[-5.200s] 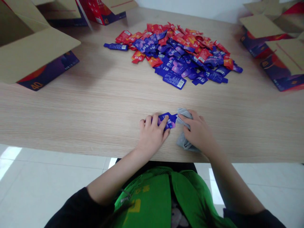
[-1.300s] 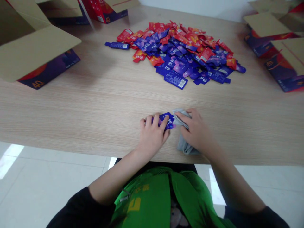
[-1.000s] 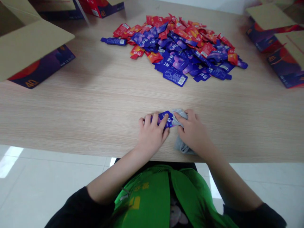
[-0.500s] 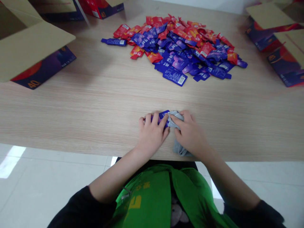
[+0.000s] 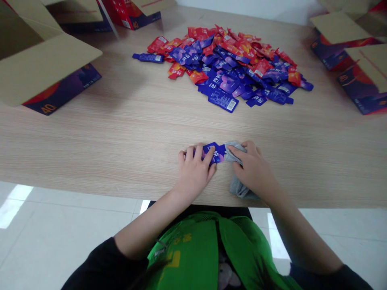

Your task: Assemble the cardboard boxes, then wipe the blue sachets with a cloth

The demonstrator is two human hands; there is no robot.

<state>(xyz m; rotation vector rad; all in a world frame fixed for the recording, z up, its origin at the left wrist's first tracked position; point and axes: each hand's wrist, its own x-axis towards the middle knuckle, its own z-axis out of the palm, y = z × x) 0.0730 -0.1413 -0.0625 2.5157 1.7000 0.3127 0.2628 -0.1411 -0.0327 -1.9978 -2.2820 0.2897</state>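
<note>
A blue-purple spouted pouch [image 5: 218, 152] lies flat on the table near its front edge. My left hand [image 5: 195, 167] holds it down, fingers bent over its left part and hiding that end. In my right hand [image 5: 252, 167] is a bunched grey cloth [image 5: 234, 154], pinched under the fingers at the pouch's right end. The loose part of the cloth hangs back toward the table edge below that hand. Farther back lies a heap of similar blue-purple pouches [image 5: 223, 100] mixed with red-orange pouches [image 5: 196, 75].
An open cardboard box [image 5: 63, 90] with a raised flap stands at the left. Behind it are another open box [image 5: 87, 24] and a red box [image 5: 130, 16]. At the right are two more open boxes [image 5: 363, 88]. The wooden table [image 5: 121, 133] ends just before my body.
My right hand has slid right with the grey cloth, uncovering more of the pouch's right end. My left hand stays on the pouch. The view has shifted slightly.
</note>
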